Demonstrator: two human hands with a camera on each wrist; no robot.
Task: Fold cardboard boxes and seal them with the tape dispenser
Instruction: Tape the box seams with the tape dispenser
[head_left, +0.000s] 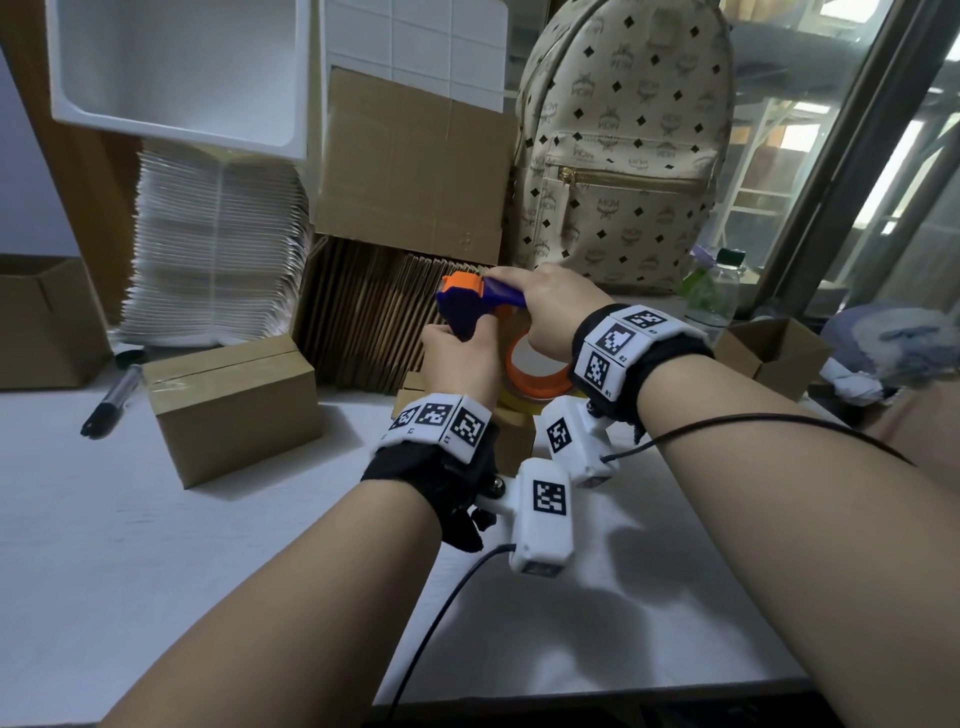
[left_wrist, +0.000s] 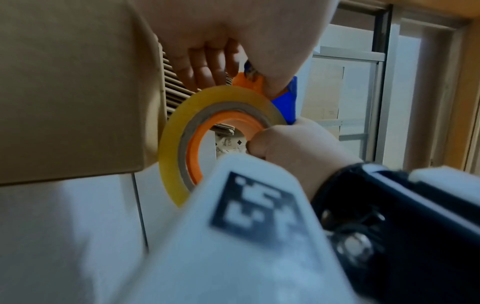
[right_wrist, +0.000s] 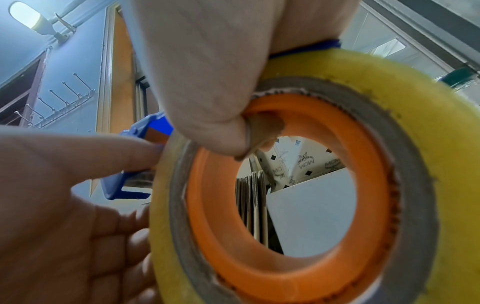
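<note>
Both hands hold the tape dispenser (head_left: 470, 301), blue with an orange head, above the white table. My left hand (head_left: 454, 358) grips its blue front end, and in the right wrist view the index finger of the left hand (right_wrist: 64, 195) reaches to the tape beside the blue frame. My right hand (head_left: 558, 306) wraps over the top, its thumb (right_wrist: 207, 92) hooked into the orange core. The yellowish tape roll (head_left: 535, 374) (left_wrist: 174, 148) (right_wrist: 415, 144) hangs between the wrists. A small cardboard box (head_left: 511, 434) lies under the hands, mostly hidden.
A taped brown box (head_left: 234, 405) stands to the left, with a marker pen (head_left: 111, 400) beyond it. Flat cardboard sheets (head_left: 374, 322), a white stack (head_left: 218, 249), a backpack (head_left: 623, 145) and a bottle (head_left: 717, 291) line the back. Open boxes (head_left: 47, 322) (head_left: 774, 353) sit at both sides.
</note>
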